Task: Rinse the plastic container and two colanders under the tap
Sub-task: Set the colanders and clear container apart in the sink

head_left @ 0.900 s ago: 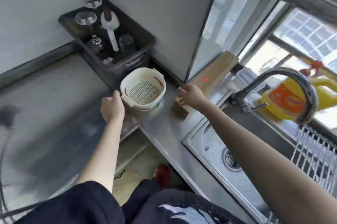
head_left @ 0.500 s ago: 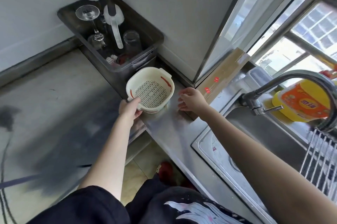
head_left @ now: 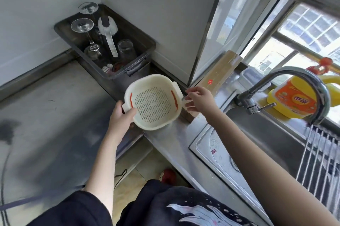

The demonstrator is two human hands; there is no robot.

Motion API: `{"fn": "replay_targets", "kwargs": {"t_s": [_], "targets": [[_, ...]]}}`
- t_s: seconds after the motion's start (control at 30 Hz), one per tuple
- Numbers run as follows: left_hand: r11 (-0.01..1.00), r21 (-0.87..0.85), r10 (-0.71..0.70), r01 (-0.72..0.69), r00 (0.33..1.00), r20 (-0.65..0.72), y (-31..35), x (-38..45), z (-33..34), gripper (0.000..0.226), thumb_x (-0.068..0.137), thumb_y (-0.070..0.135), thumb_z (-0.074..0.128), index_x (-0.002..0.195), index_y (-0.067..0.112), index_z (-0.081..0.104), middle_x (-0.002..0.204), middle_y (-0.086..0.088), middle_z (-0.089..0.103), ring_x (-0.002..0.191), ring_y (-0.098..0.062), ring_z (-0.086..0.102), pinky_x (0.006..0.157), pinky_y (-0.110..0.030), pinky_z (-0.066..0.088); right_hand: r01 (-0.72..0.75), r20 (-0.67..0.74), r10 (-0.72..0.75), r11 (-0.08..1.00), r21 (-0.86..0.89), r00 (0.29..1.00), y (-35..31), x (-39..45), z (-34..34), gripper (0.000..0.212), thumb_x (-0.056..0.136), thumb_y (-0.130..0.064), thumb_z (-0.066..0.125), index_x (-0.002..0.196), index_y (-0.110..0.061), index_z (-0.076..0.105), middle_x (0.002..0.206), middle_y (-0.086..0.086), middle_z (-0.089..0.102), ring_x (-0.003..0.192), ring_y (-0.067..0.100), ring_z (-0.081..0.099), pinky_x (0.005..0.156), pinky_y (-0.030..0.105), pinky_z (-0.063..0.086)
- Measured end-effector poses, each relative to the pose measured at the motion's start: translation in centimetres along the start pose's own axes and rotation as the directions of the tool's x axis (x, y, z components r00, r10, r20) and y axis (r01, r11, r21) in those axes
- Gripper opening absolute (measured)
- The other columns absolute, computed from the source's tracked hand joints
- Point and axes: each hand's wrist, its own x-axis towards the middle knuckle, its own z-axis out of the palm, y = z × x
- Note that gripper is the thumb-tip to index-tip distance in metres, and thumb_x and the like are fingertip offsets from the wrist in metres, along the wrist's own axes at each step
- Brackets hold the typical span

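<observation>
Bin (head_left: 143,54): dark, in the bench corner, holding 2 wine glasses.
Left hand (head_left: 120,118): grips the colander's left handle, thumb inside the rim.
Colander (head_left: 153,103): cream with orange strips, tilted, lifted above the bench (head_left: 174,144).
Right hand (head_left: 199,99): fingers relaxed, just beside the colander's right handle.
Tap (head_left: 301,85): arches over the sink (head_left: 261,133).

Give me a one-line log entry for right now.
stage: pickup | left hand: grips white colander by its near rim | right hand: open beside colander's far handle | tap: no water seen
</observation>
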Motion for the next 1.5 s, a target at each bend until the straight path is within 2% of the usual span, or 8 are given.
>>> {"fn": "replay_targets", "kwargs": {"t_s": [0.2, 0.37, 0.57, 0.7, 0.9, 1.13, 1.23, 1.5], "targets": [[0.999, 0.014, 0.027, -0.032, 0.955, 0.294, 1.9, -4.0, 4.2, 0.023, 0.088, 0.013, 0.055, 0.098, 0.034, 0.057, 0.099, 0.0, 0.067, 0.091, -0.015, 0.063, 0.076, -0.034, 0.053, -0.087, -0.131, 0.095, 0.994, 0.069, 0.987, 2.5, -3.1, -6.1, 0.021, 0.093, -0.022, 0.047, 0.101, -0.012, 0.064, 0.09, 0.005, 0.066, 0.073, 0.017, 0.059, 0.066, 0.029, 0.045], [0.981, 0.167, 0.003, -0.098, 0.87, 0.492, 3.0, -5.8, 11.1, 0.016, 0.088, 0.009, 0.052, 0.103, 0.015, 0.055, 0.088, -0.002, 0.063, 0.078, -0.013, 0.059, 0.066, -0.028, 0.046, -0.218, -0.246, 0.24, 0.969, 0.113, 0.939, 7.9, -6.4, -12.7, 0.021, 0.092, -0.027, 0.047, 0.096, -0.016, 0.065, 0.081, 0.001, 0.061, 0.071, 0.017, 0.056, 0.072, 0.031, 0.046], [0.89, 0.415, -0.133, -0.19, 0.762, 0.634, 0.6, -7.5, 21.1, 0.026, 0.087, 0.013, 0.055, 0.112, 0.015, 0.053, 0.106, -0.003, 0.064, 0.098, -0.019, 0.06, 0.082, -0.032, 0.048, -0.327, -0.443, 0.35, 0.936, 0.129, 0.825, 16.7, -10.8, -19.9, 0.026, 0.091, -0.022, 0.048, 0.094, -0.006, 0.068, 0.089, 0.01, 0.067, 0.069, 0.02, 0.055, 0.06, 0.027, 0.04], [0.819, 0.526, -0.212, -0.231, 0.729, 0.651, -1.6, -8.3, 25.3, 0.022, 0.082, 0.02, 0.056, 0.102, 0.014, 0.049, 0.097, -0.008, 0.062, 0.085, -0.026, 0.061, 0.078, -0.042, 0.052, -0.362, -0.398, 0.4, 0.917, 0.169, 0.826, 19.9, -11.9, -20.5, 0.024, 0.088, -0.024, 0.049, 0.085, -0.008, 0.066, 0.089, 0.011, 0.067, 0.073, 0.023, 0.057, 0.063, 0.029, 0.042], [0.801, 0.566, -0.269, -0.192, 0.73, 0.629, -2.8, -8.7, 29.1, 0.018, 0.086, 0.018, 0.053, 0.103, 0.013, 0.046, 0.097, -0.007, 0.058, 0.079, -0.021, 0.058, 0.05, -0.024, 0.046, -0.349, -0.396, 0.355, 0.933, 0.092, 0.847, 22.5, -11.5, -21.3, 0.017, 0.089, -0.024, 0.049, 0.088, -0.02, 0.066, 0.095, 0.002, 0.067, 0.095, 0.025, 0.062, 0.087, 0.046, 0.053], [0.752, 0.637, -0.337, -0.17, 0.731, 0.593, -3.9, -6.9, 32.4, 0.012, 0.087, 0.017, 0.053, 0.093, 0.017, 0.043, 0.089, -0.004, 0.057, 0.074, -0.018, 0.058, 0.051, -0.027, 0.048, -0.417, -0.349, 0.437, 0.899, 0.135, 0.829, 25.6, -8.4, -21.9, 0.03, 0.089, -0.023, 0.054, 0.117, -0.013, 0.057, 0.109, 0.005, 0.063, 0.098, 0.023, 0.06, 0.086, 0.041, 0.052], [0.735, 0.659, -0.359, -0.16, 0.733, 0.578, -4.4, -6.1, 33.0, 0.018, 0.086, 0.018, 0.056, 0.101, 0.016, 0.045, 0.101, -0.008, 0.06, 0.088, -0.023, 0.062, 0.054, -0.027, 0.051, -0.446, -0.333, 0.478, 0.878, 0.174, 0.813, 26.3, -7.6, -21.6, 0.04, 0.091, -0.024, 0.056, 0.127, -0.012, 0.044, 0.107, 0.003, 0.054, 0.1, 0.023, 0.057, 0.086, 0.039, 0.05], [0.618, 0.772, -0.463, -0.148, 0.725, 0.51, -7.7, -3.9, 34.8, 0.035, 0.086, 0.013, 0.058, 0.119, 0.009, 0.046, 0.115, -0.013, 0.06, 0.096, -0.026, 0.062, 0.061, -0.03, 0.054, -0.562, -0.224, 0.579, 0.815, 0.141, 0.784, 29.1, -4.9, -21.4, 0.028, 0.091, -0.017, 0.049, 0.118, -0.011, 0.051, 0.101, 0.005, 0.058, 0.095, 0.023, 0.058, 0.082, 0.038, 0.052]]}}
